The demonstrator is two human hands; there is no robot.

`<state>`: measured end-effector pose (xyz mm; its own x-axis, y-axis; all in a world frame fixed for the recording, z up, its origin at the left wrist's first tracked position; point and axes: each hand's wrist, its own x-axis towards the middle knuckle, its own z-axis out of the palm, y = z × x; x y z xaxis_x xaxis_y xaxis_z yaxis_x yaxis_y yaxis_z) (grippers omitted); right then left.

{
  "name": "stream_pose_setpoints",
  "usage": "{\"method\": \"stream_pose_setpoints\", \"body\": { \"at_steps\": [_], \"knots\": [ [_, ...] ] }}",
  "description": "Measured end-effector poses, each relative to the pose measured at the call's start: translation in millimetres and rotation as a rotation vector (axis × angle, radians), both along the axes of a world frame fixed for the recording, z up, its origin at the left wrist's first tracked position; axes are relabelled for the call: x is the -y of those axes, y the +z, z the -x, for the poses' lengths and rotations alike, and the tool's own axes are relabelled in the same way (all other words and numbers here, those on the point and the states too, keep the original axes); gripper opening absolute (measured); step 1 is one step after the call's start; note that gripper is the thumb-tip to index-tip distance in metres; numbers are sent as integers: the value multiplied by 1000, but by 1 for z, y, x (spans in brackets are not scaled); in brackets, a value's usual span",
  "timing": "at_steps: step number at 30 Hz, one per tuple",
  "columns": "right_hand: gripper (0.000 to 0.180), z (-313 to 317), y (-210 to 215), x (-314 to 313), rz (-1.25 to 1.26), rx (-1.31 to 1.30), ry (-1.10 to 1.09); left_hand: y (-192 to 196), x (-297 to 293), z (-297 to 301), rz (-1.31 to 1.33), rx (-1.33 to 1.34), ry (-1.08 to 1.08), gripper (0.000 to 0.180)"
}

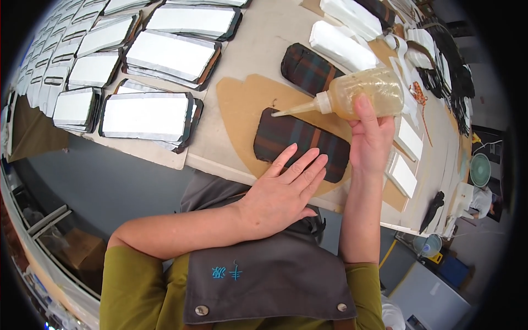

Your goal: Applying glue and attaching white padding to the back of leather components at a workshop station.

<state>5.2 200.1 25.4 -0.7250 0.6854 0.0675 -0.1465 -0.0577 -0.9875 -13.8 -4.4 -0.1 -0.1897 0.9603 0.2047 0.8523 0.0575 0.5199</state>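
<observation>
A dark plaid fabric panel with rounded corners lies on a brown cardboard sheet at the table's near edge. Flat on its lower edge rests my left hand, fingers stretched and slightly apart. My right hand grips a clear squeeze bottle holding yellowish, glue-like liquid, tipped sideways. The bottle's long narrow nozzle points left, its tip at the panel's upper left corner. Just beyond lies a second plaid panel, partly hidden by the bottle.
Stacks of white-faced, dark-edged panels fill the table's left side in rows. White blocks lie at the far right, with narrower white pieces nearer. Dark straps and orange cord lie along the right. Another person is at the far right.
</observation>
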Motion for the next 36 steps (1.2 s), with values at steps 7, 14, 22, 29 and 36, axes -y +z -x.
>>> {"method": "stream_pose_setpoints", "body": {
  "at_steps": [7, 14, 22, 29, 36],
  "knots": [
    [47, -5, -3, -6, 13, 55, 68, 0, -1, 1, -10, -5, -7, 75],
    [47, -12, 0, 15, 132, 57, 135, -1, -2, 2, -9, 7, -10, 75],
    [42, -17, 20, 1, 208, -165, -65, 10, 0, 6, -62, 148, 0, 71],
    [48, -3, 28, 22, -312, -70, -91, 6, -2, 12, -45, 119, -25, 61],
    [50, -8, 34, 20, -339, -69, -86, 7, -2, 12, -25, 150, -30, 62]
  ]
}}
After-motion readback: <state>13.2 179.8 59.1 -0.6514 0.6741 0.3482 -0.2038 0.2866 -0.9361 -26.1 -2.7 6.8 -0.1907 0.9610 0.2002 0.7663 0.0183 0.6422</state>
